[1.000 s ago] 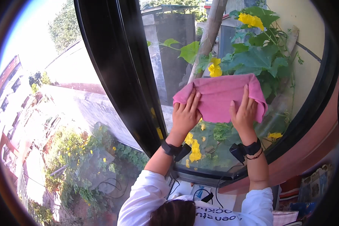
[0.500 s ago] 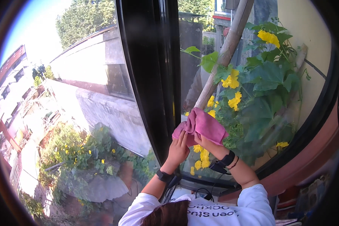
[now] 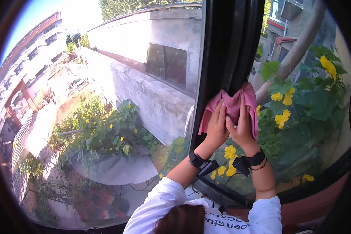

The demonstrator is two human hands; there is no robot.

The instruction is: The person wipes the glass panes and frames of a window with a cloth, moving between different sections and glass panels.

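A crumpled pink cloth (image 3: pixel 233 103) lies up against the black upright window frame (image 3: pixel 222 46), its right side reaching over the edge of the right-hand pane. My left hand (image 3: pixel 217 126) holds the cloth's lower left part, its fingers pointing upward on the fabric. Close beside it, my right hand (image 3: pixel 242 128) grips the lower right part, fingers also upward and the thumb toward my left hand. The two hands nearly touch. Folds of cloth partly hide the fingertips.
Through the right pane show yellow flowers (image 3: pixel 282 118), broad green leaves (image 3: pixel 319 103) and a slanting pole (image 3: pixel 296 54). Beyond the left pane are a pale wall (image 3: pixel 144 93) and more plants. A black wrist device with a cable (image 3: pixel 208 167) hangs by my left wrist.
Both hands and the cloth have shifted from the right pane's lower left onto the upright frame, and the cloth now spreads wider and higher. The view has turned leftward.
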